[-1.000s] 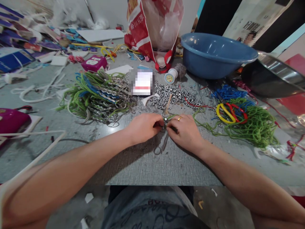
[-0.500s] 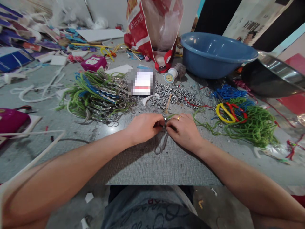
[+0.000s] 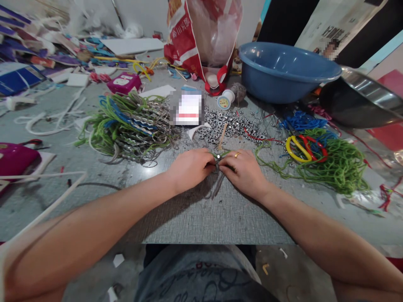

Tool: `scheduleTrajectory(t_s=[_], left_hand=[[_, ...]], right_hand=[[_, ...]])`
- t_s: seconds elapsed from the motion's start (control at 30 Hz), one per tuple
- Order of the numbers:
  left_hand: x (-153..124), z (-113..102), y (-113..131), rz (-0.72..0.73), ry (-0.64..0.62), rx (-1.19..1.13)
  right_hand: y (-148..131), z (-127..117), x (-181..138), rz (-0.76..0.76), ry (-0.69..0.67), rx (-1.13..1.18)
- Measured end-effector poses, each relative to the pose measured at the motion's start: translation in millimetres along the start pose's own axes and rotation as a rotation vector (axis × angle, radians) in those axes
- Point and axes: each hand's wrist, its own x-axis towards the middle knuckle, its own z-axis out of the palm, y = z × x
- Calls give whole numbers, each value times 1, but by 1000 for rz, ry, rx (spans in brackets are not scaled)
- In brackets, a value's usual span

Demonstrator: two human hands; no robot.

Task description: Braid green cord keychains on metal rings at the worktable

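My left hand (image 3: pixel 189 167) and my right hand (image 3: pixel 244 172) meet at the middle of the grey table (image 3: pixel 195 218), fingers pinched together on a grey cord (image 3: pixel 216 186) that carries a small metal nut (image 3: pixel 218 156). The cord's loose ends trail toward me below the hands. A gold ring sits on my right hand. Just beyond the hands lies a heap of metal nuts (image 3: pixel 229 123) with a wooden stick (image 3: pixel 222 136) on it.
A pile of finished cords strung with nuts (image 3: pixel 132 123) lies at left. Green yarn (image 3: pixel 336 167), blue cord (image 3: pixel 302 121) and scissors (image 3: pixel 304 147) lie at right. A blue basin (image 3: pixel 285 71), a steel bowl (image 3: pixel 362 100) and a red bag (image 3: pixel 201 37) stand behind.
Both hands have shifted very slightly away from me while staying pinched on the cord. The cord's trailing ends have drawn in a little.
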Motion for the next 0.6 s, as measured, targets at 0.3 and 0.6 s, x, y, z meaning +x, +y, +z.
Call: scheduleTrajectory(t_s=[0.3, 0.6], left_hand=[[-2, 1, 1, 2, -14, 41], [-3, 2, 4, -20, -9, 31]], right_hand=[[1, 0, 0, 4, 4, 5], [3, 1, -2, -25, 32, -43]])
